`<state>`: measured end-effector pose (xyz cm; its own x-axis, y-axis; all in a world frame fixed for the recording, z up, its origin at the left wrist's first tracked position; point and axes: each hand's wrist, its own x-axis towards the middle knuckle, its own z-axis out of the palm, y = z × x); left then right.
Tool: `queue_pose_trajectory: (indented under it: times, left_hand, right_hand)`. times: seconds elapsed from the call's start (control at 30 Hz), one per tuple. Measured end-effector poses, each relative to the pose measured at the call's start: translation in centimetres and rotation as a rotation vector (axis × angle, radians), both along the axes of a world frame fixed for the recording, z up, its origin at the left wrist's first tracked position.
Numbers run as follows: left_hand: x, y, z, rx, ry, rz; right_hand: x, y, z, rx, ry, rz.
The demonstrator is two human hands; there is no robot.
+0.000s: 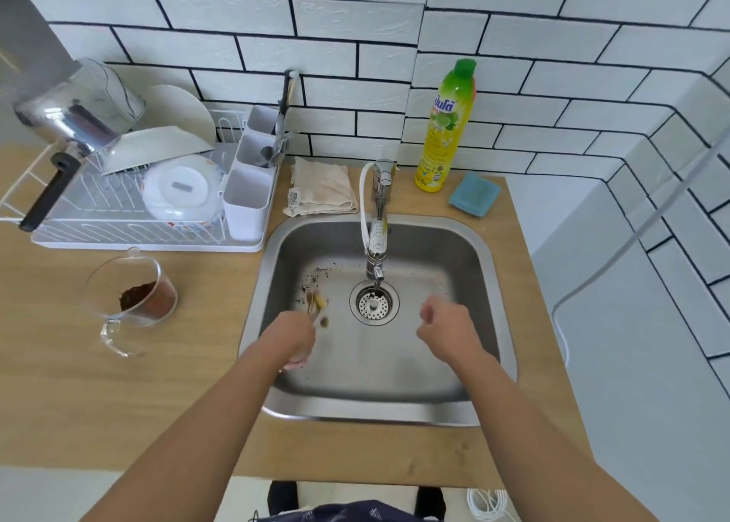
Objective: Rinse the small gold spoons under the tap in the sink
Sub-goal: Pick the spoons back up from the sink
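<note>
Steel sink, wooden counter, white tiled wall

Over the sink, the left hand grips the small gold spoons, blurred, left of the drain. The right hand seems loosely curled and holds nothing, below the tap.

Just one head-worn wide-angle view, looking steeply down from close above at the sink and wooden surface, tiled wall beyond.
</note>
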<state>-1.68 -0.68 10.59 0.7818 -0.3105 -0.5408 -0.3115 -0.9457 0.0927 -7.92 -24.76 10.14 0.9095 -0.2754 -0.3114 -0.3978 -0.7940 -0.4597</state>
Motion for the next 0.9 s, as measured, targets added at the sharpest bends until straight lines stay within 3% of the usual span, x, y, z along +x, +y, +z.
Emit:
queue_pose_trajectory:
  times: [0.03, 0.07, 0.17, 0.23, 0.27, 0.33, 0.4, 0.43, 0.47, 0.5, 0.6, 0.67, 0.7, 0.73, 0.8, 0.83, 0.87, 0.9]
  left_hand:
    - [0.4, 0.2, 0.3, 0.178, 0.078, -0.125]
    - [0.7, 0.2, 0.2, 0.192, 0.087, -0.139]
    - [0.1, -0.1, 0.2, -0.323, -0.191, 0.344]
    - [-0.6, -0.4, -0.6, -0.649, -0.441, 0.489]
    - [-0.6, -0.5, -0.6, -0.637, -0.454, 0.468]
    - [-0.4, -0.6, -0.2, -0.363, -0.208, 0.321]
    - [-0.4, -0.3, 0.7, 0.055, -0.045, 0.011]
    - [-0.2, -0.3, 0.8, 0.126, -0.016, -0.039]
    - [-0.1, -0.4, 0.5, 0.023, -0.034, 0.061]
    - [-0.2, -0.3, 0.4, -0.153, -0.133, 0.185]
    - [-1.2, -0.5, -0.4, -0.772, -0.464, 0.459]
    - [-1.4, -0.2, -0.7, -0.864, -0.502, 0.416]
    - [-0.6, -0.2, -0.5, -0.685, -0.395, 0.314]
    - [-0.1, -0.2, -0.4, -0.369, -0.208, 0.177]
    - [0.6, -0.2, 0.2, 0.200, 0.091, -0.170]
    - [0.9, 0.0, 0.6, 0.331, 0.190, -0.303]
    - [1.2, 0.0, 0.7, 0.318, 0.277, -0.275]
    - [1.5, 0.1, 0.1, 0.183, 0.363, -0.092]
  right_hand:
    - [-0.2, -0.2, 0.0, -0.042, 0.232, 0.084]
    - [-0.3, -0.2, 0.0, -0.060, 0.331, 0.117]
    - [0.2, 0.1, 1.2, 0.005, -0.007, -0.019]
    - [0.6, 0.1, 1.6, 0.016, -0.279, -0.124]
    - [0.7, -0.1, 1.7, 0.029, -0.357, -0.156]
    - [0.8, -0.1, 2.1, 0.041, -0.324, -0.106]
    - [0.6, -0.1, 1.9, 0.003, 0.055, 0.082]
    - [0.5, -0.3, 1.6, -0.012, 0.209, 0.139]
    - [0.5, -0.2, 1.4, -0.004, 0.228, 0.130]
    - [0.7, -0.1, 1.5, 0.015, 0.128, 0.079]
    - [0.8, 0.3, 1.4, 0.038, -0.312, -0.113]
    - [0.8, 0.1, 1.2, 0.081, -0.477, -0.181]
    - [0.7, 0.0, 1.1, 0.089, -0.467, -0.173]
    - [0.7, -0.1, 1.1, 0.066, -0.333, -0.127]
    - [0.5, -0.4, 0.5, -0.026, 0.120, 0.004]
    - [0.2, -0.5, 0.1, -0.031, 0.233, 0.019]
    - [0.1, -0.4, -0.3, 0.024, 0.232, -0.039]
    - [0.0, -0.2, -0.3, 0.130, 0.185, -0.124]
